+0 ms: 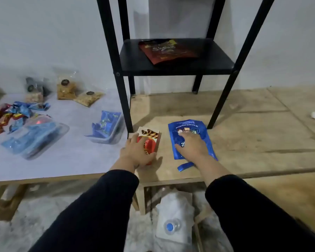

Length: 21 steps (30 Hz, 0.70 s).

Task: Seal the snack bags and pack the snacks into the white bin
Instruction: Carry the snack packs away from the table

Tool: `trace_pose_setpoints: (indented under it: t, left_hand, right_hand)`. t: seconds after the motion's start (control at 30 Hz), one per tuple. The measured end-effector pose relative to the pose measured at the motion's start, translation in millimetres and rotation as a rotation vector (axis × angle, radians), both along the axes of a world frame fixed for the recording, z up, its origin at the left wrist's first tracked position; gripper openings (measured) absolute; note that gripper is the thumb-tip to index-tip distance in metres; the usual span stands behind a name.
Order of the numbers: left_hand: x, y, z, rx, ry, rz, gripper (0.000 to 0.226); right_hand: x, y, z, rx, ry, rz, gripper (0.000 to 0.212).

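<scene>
My left hand (137, 153) grips a red and white wafer-roll box (150, 138) that lies on the wooden table. Just to its right, my right hand (191, 145) rests flat on a blue snack bag (188, 128), fingers spread over its middle. A torn blue strip (185, 166) lies by my right wrist. A dark red snack bag (166, 50) lies on the black shelf above. No white bin can be made out.
The black shelf frame (123, 99) stands on the table behind my hands. On the pale sheet to the left are a clear tub of blue wrappers (107, 127), a clear lidded tray (36, 137), loose red and blue sweets (5, 115) and several clear bags of snacks (65, 90).
</scene>
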<state>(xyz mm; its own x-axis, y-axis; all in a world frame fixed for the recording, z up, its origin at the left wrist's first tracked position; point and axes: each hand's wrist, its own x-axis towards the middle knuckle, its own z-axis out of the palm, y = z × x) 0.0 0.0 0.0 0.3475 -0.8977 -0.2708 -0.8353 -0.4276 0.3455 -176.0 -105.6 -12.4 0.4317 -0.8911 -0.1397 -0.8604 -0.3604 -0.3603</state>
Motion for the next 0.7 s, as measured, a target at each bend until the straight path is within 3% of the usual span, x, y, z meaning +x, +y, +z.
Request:
trace_pose_setpoints:
  t: [0.13,0.27,0.47,0.7]
  left_hand:
    - [9.0,-10.5,-19.6,0.039,0.012,0.033,0.086]
    - [8.4,-12.8,-34.8,-0.02,0.0,0.078,0.084]
    - [3.0,-5.7,-37.3,-0.054,0.033,0.138,0.082]
    - [-18.7,26.4,-28.0,-0.078,0.082,0.189,0.081]
  right_hand:
    - [13.7,-2.4,-28.0,0.06,0.171,-0.102,0.071]
    - [13.4,1.1,-46.1,0.05,0.234,-0.12,0.066]
    - [10.5,13.4,-51.6,-0.096,0.183,-0.089,0.05]
    - [-9.8,28.2,-27.4,-0.112,-0.059,-0.089,0.07]
